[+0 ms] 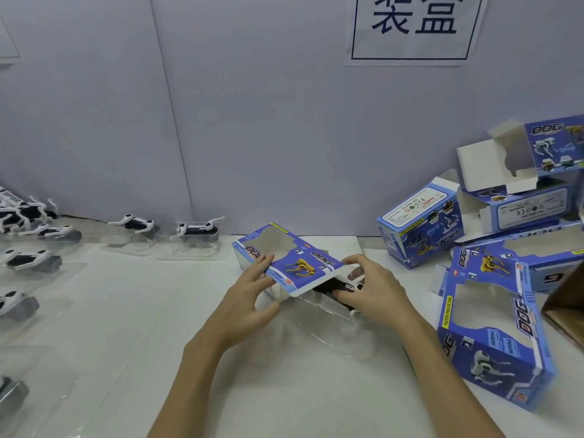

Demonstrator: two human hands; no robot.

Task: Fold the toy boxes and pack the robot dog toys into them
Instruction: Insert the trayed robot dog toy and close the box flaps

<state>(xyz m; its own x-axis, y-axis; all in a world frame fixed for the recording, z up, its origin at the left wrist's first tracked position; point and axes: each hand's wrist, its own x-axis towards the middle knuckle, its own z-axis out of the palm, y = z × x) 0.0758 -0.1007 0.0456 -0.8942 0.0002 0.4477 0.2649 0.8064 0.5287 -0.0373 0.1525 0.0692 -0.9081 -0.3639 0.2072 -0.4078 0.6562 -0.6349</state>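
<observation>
Right hand [373, 289] grips robot dog [335, 287] in its clear tray [331, 314], half inside blue box [294, 263]; left hand [252, 292] pinches box mouth. Mid-table, toward back edge. Risk: tray corner snags flap, creasing card.

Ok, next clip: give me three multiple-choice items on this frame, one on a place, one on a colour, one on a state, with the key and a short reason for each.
1. Where do the spare robot dog toys lie?
A. On the table's left side
B. On the box pile
C. Inside the brown carton

2. What is the main colour of the toy box in hand?
A. Red
B. Blue
C. Green

3. How far is the toy in its clear tray into that box?
A. Fully in
B. Partly in
C. Not touching

Key: 1 A, they line the left side by the wall. 2 B, its printed panels are blue. 3 B, the left hand holds the box while the right hand grips the tray, whose end sticks out.
</observation>
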